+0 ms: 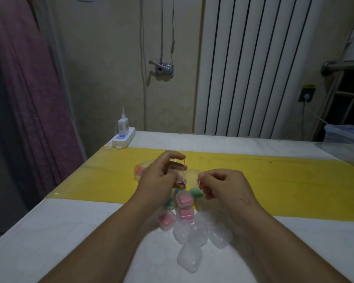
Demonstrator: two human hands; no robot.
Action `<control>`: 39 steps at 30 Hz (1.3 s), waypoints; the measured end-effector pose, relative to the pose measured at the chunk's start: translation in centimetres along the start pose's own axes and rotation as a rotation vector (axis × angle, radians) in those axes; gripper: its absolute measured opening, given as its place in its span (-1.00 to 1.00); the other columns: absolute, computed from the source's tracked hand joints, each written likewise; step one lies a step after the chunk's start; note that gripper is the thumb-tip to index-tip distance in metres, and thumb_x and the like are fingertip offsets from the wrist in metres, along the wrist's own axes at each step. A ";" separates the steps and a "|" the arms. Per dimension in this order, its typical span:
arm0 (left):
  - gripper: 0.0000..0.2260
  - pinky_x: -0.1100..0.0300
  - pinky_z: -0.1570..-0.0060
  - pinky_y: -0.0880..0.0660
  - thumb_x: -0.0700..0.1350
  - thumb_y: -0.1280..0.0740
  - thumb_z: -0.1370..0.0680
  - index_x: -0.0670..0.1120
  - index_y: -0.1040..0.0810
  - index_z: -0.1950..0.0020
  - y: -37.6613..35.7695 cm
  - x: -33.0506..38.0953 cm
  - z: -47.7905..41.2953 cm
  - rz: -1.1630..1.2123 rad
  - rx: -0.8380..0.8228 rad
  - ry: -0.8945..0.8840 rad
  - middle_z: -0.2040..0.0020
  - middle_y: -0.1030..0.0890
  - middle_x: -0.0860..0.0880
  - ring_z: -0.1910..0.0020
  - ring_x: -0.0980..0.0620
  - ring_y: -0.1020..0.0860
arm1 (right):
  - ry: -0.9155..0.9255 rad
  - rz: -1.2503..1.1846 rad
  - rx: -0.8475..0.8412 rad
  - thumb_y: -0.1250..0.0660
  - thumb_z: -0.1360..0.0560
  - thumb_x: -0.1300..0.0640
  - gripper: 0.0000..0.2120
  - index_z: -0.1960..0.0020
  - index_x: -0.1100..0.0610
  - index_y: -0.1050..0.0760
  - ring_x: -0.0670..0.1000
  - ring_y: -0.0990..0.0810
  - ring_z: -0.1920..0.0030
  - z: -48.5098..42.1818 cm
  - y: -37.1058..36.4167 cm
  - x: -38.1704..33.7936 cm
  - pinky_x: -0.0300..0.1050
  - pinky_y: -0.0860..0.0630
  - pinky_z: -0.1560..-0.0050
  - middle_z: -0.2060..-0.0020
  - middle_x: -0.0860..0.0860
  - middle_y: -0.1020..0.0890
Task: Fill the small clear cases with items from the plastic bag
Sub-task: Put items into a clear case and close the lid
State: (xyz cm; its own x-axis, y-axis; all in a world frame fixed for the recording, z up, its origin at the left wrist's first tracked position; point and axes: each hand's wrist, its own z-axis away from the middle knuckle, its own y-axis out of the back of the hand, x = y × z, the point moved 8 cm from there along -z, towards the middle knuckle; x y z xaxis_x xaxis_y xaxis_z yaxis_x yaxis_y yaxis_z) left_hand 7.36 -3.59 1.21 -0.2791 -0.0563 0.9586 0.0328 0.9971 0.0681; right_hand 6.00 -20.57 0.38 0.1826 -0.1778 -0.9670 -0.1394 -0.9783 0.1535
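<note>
Case (187, 176), clear, hinged open: held above the table (70, 231) between my hands, left fingers (177, 177) gripping the base, right fingers (201, 176) pinching the lid. Best kept level while filling.

Your open case (187, 176) is clear, thin, glossy plastic. The empty cases (189, 258) near you are frosted translucent plastic, smooth. Pink-filled cases (184, 200) show matt, soft-looking contents through clear shells. The plastic bag (140, 170) is thin, clear, crinkled film. The surface (70, 231) looks white, smooth, faintly marbled; its yellow strip (274, 180) is glossy and reflects light. Power strip (124, 137) is white glossy plastic. Curtain (29, 88) is matt purple cloth. Wall valve (165, 68) is dull metal.
</note>
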 end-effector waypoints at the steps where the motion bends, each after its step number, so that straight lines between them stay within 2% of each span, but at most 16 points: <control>1: -0.67 0.09 0.14 -0.65 -0.46 -0.23 -0.50 -0.08 -0.64 -0.01 0.0 -0.1 0.0 -0.026 -0.006 0.002 0.12 -0.65 -0.12 0.21 0.02 -0.62 | 0.000 -0.017 -0.001 -0.40 -0.49 0.22 -0.80 0.29 0.26 -0.65 0.00 -0.50 0.39 0.0 0.0 0.0 -0.07 -0.49 0.28 0.41 0.12 -0.61; 3: -0.72 0.16 0.10 -0.62 -0.40 -0.33 -0.47 -0.06 -0.68 0.05 0.0 -0.2 0.0 -0.114 -0.018 -0.011 0.19 -0.66 -0.04 0.25 0.07 -0.63 | -0.002 -0.029 0.000 -0.40 -0.49 0.20 -0.79 0.28 0.26 -0.65 0.00 -0.51 0.38 0.0 0.0 0.2 -0.09 -0.52 0.29 0.41 0.11 -0.61; 6: -0.69 0.37 0.08 -0.51 -0.29 -0.51 -0.36 0.05 -0.68 0.01 -0.1 0.2 0.0 -0.299 -0.034 -0.085 0.11 -0.67 0.14 0.13 0.26 -0.60 | 0.001 -0.032 -0.009 -0.40 -0.49 0.21 -0.80 0.28 0.24 -0.66 -0.01 -0.52 0.39 0.0 -0.1 0.2 -0.11 -0.52 0.29 0.42 0.08 -0.61; 8: -0.66 0.34 0.05 -0.53 -0.29 -0.54 -0.33 0.06 -0.67 -0.01 0.0 0.2 0.1 -0.315 -0.025 -0.088 0.08 -0.67 0.15 0.09 0.25 -0.60 | -0.012 -0.110 0.014 -0.36 -0.49 0.31 -0.82 0.26 0.21 -0.66 -0.02 -0.54 0.38 -0.1 0.2 0.0 -0.15 -0.53 0.30 0.39 0.08 -0.63; 11: -0.66 0.23 0.01 -0.57 -0.28 -0.56 -0.33 0.05 -0.67 0.00 0.3 0.2 0.0 -0.311 0.008 -0.071 0.07 -0.67 0.13 0.07 0.19 -0.62 | 0.047 -0.156 0.068 -0.30 -0.51 0.41 -0.74 0.17 0.13 -0.66 -0.01 -0.63 0.31 -0.2 0.9 -0.8 -0.18 -0.61 0.25 0.33 0.04 -0.69; 15: -0.66 0.21 -0.01 -0.57 -0.25 -0.57 -0.32 0.08 -0.66 0.01 0.1 0.4 -0.1 -0.347 0.016 -0.083 0.09 -0.66 0.15 0.06 0.20 -0.61 | 0.162 -0.114 0.038 -0.32 -0.52 0.37 -0.76 0.11 0.06 -0.64 -0.09 -0.66 0.27 0.4 0.3 -1.9 -0.22 -0.61 0.24 0.27 -0.01 -0.71; 17: -0.67 0.26 0.01 -0.55 -0.22 -0.58 -0.32 0.10 -0.66 0.02 0.0 0.5 0.0 -0.357 0.005 -0.096 0.09 -0.66 0.16 0.07 0.24 -0.60 | 0.223 -0.011 0.038 -0.39 -0.50 0.30 -0.83 0.12 0.04 -0.61 -0.12 -0.67 0.25 0.6 -0.1 -2.2 -0.22 -0.57 0.25 0.28 -0.03 -0.71; 19: -0.68 0.36 0.06 -0.52 -0.20 -0.58 -0.32 0.11 -0.66 0.02 -0.1 0.4 0.0 -0.354 -0.006 -0.095 0.09 -0.66 0.17 0.08 0.29 -0.59 | 0.261 0.080 0.042 -0.45 -0.47 0.22 -0.88 0.15 0.02 -0.60 -0.08 -0.69 0.20 0.6 -0.3 -2.3 -0.11 -0.56 0.18 0.29 -0.07 -0.71; 21: -0.68 0.43 0.12 -0.49 -0.19 -0.58 -0.33 0.12 -0.66 0.02 -0.1 0.3 0.1 -0.345 -0.009 -0.081 0.10 -0.65 0.17 0.10 0.32 -0.58 | 0.260 0.148 0.041 -0.46 -0.46 0.14 -0.91 0.18 -0.02 -0.60 -0.07 -0.64 0.26 0.6 -0.4 -2.2 -0.04 -0.53 0.20 0.29 -0.13 -0.70; 23: -0.69 0.41 0.14 -0.49 -0.21 -0.57 -0.32 0.10 -0.67 0.03 -0.1 0.2 0.0 -0.316 -0.004 -0.066 0.10 -0.65 0.16 0.12 0.29 -0.59 | 0.271 0.226 0.047 -0.46 -0.46 0.07 -0.93 0.19 -0.05 -0.60 -0.11 -0.46 0.39 0.8 -0.3 -2.3 -0.12 -0.42 0.31 0.29 -0.19 -0.69; 25: -0.70 0.43 0.17 -0.49 -0.24 -0.57 -0.32 0.05 -0.68 0.02 0.0 0.1 0.0 -0.274 -0.005 -0.058 0.11 -0.66 0.14 0.16 0.29 -0.59 | 0.280 0.265 0.047 -0.45 -0.46 0.07 -0.91 0.20 -0.09 -0.60 -0.13 -0.36 0.43 0.8 -0.3 -2.3 -0.21 -0.32 0.34 0.31 -0.28 -0.65; 28: -0.69 0.43 0.20 -0.50 -0.29 -0.57 -0.32 0.01 -0.69 0.02 0.0 0.1 0.0 -0.216 -0.012 -0.049 0.11 -0.66 0.10 0.19 0.30 -0.60 | 0.331 0.353 0.077 -0.45 -0.46 0.10 -0.85 0.20 -0.15 -0.61 -0.19 -0.45 0.32 0.8 -0.3 -2.6 -0.34 -0.28 0.31 0.33 -0.30 -0.59; 31: -0.68 0.37 0.16 -0.54 -0.32 -0.56 -0.32 -0.03 -0.69 0.01 0.0 0.0 -0.1 -0.159 -0.022 -0.032 0.12 -0.67 0.08 0.20 0.28 -0.60 | 0.362 0.450 0.137 -0.44 -0.46 0.01 -0.93 0.08 -0.10 -0.68 -0.21 -0.50 0.04 0.5 -0.2 -2.6 -0.41 -0.33 0.17 0.12 -0.19 -0.54; 34: -0.68 0.28 0.11 -0.58 -0.32 -0.56 -0.32 0.01 -0.69 0.04 0.0 -0.1 -0.1 -0.137 -0.021 -0.025 0.11 -0.68 0.07 0.17 0.23 -0.62 | 0.333 0.487 0.139 -0.42 -0.48 -0.02 -0.88 0.02 -0.09 -0.69 -0.18 -0.50 0.03 0.2 -0.2 -2.1 -0.37 -0.36 0.14 0.10 -0.17 -0.52; 39: -0.68 0.22 0.07 -0.60 -0.32 -0.57 -0.31 0.03 -0.69 0.07 0.0 -0.3 -0.1 -0.124 -0.028 -0.014 0.09 -0.68 0.05 0.14 0.18 -0.63 | 0.288 0.469 0.125 -0.42 -0.47 -0.03 -0.90 0.06 -0.09 -0.69 -0.21 -0.51 0.06 0.0 -0.2 -1.7 -0.41 -0.33 0.19 0.13 -0.16 -0.55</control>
State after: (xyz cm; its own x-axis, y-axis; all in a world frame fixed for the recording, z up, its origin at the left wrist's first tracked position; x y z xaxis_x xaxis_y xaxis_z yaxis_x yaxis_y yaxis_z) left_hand 7.53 -3.55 0.98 -0.2959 -0.1782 0.9384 0.0239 0.9807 0.1938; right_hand 5.68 -20.12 1.98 0.3295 -0.6300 -0.7032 -0.3806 -0.7702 0.5117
